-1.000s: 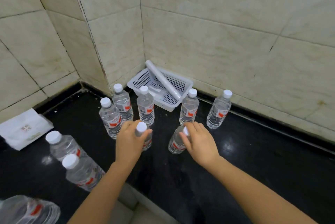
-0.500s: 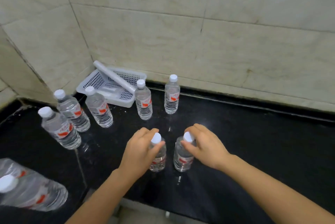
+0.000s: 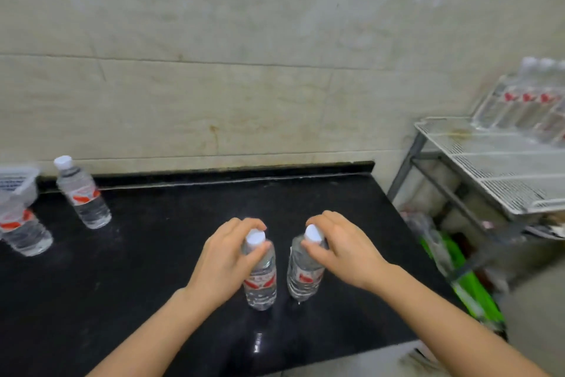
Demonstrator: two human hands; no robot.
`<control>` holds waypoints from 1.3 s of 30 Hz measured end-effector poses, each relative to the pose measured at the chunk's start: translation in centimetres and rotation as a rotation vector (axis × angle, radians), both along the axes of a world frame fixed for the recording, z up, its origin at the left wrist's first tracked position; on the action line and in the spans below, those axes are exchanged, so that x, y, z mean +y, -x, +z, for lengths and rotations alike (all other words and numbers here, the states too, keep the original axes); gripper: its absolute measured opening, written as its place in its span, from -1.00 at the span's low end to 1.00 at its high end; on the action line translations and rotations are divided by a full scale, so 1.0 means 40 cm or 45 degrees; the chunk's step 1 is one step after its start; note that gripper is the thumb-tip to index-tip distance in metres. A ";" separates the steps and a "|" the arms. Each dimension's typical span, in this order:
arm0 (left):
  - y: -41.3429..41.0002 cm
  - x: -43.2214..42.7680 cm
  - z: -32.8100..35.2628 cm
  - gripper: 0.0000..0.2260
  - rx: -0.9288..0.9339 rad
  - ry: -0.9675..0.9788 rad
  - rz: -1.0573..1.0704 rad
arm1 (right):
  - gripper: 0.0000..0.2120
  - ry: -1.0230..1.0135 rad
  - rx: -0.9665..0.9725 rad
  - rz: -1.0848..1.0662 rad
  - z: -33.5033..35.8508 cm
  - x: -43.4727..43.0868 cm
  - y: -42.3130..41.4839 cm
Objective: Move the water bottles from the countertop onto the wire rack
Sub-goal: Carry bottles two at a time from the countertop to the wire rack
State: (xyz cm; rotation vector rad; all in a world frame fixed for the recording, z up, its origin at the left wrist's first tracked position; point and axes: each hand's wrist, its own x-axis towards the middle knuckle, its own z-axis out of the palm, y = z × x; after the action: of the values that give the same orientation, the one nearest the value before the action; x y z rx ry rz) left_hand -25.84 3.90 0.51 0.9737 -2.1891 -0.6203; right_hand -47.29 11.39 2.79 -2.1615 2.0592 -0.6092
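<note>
Countertop [image 3: 137, 269]: fingers [image 3: 235, 225] grip 2 bottles [image 3: 261, 282], caps.

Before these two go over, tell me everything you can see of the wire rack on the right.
The silver-grey metal wire rack stands past the right end of the black countertop, by the beige tiled wall. Its top is a fine mesh shelf with a raised rim, on grey legs. A row of clear, red-labelled water bottles stands at its far end; the near mesh is bare.
</note>
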 end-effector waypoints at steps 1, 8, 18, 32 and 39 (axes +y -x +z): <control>0.060 0.012 0.009 -0.82 0.018 -0.008 -0.015 | -0.74 0.012 -0.002 -0.028 0.018 0.026 0.053; 0.435 0.080 0.122 -0.81 0.168 -0.011 -0.141 | -0.83 0.086 0.011 -0.231 0.168 0.180 0.388; 0.895 0.130 0.334 -0.83 0.444 -0.052 -0.319 | -0.78 0.308 -0.066 -0.499 0.375 0.292 0.761; 1.479 0.101 0.533 -0.83 0.597 0.076 -0.310 | -0.74 0.451 -0.069 -0.503 0.532 0.264 1.295; 1.710 0.049 0.507 -0.75 0.545 0.089 -0.195 | -0.79 0.381 -0.075 -0.457 0.514 0.173 1.556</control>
State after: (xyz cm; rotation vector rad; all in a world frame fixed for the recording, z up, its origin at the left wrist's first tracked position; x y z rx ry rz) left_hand -94.24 5.85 20.78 0.5756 -1.8961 -0.7414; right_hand -109.52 18.32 23.37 -1.8823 2.4799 -1.0676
